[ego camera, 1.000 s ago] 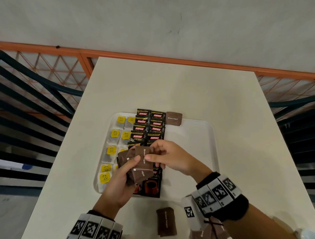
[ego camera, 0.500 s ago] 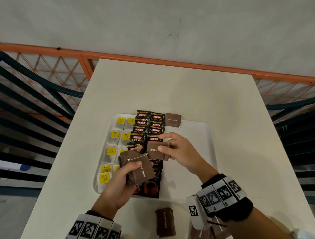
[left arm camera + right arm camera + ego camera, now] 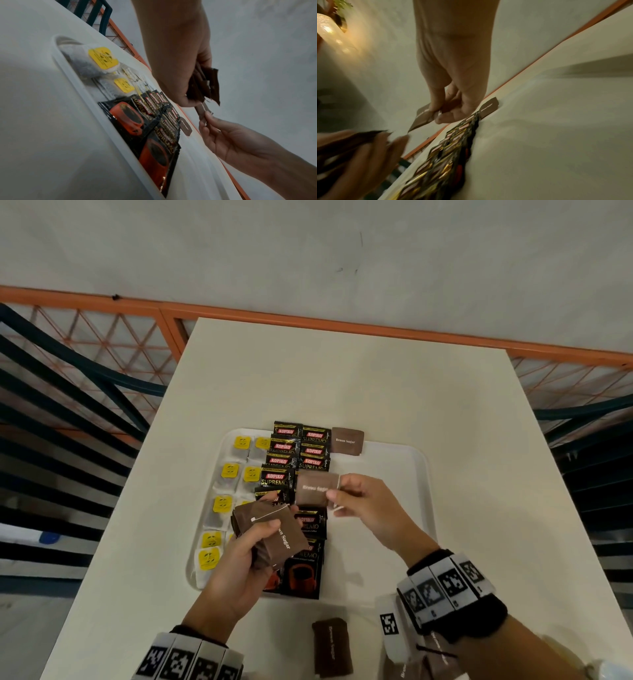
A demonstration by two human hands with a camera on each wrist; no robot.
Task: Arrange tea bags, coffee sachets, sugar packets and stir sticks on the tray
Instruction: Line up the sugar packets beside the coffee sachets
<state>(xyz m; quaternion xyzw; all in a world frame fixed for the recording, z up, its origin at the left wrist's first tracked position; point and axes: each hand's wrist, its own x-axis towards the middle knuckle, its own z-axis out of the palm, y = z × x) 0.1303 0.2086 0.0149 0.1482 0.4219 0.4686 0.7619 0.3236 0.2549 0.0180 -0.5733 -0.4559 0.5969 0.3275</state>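
Observation:
A white tray (image 3: pixel 394 467) on the table carries yellow-tagged tea bags (image 3: pixel 230 472) on its left side and black coffee sachets (image 3: pixel 310 446) in its middle. One brown sugar packet (image 3: pixel 346 441) lies at the tray's far edge. My left hand (image 3: pixel 253 546) grips a stack of brown sugar packets (image 3: pixel 274 534) over the near part of the tray. My right hand (image 3: pixel 349 494) pinches a single brown sugar packet (image 3: pixel 317 489) above the coffee sachets. The left wrist view shows the stack (image 3: pixel 204 86); the right wrist view shows the pinched packet (image 3: pixel 423 116).
More brown sugar packets (image 3: pixel 332 648) lie on the table near its front edge, some under my right wrist. The tray's right half is bare. An orange railing (image 3: pixel 342 323) and dark chairs (image 3: pixel 68 405) surround the table.
My right hand has drawn one sugar packet off the stack and carried it up and to the right, away from my left hand. The left hand keeps the stack.

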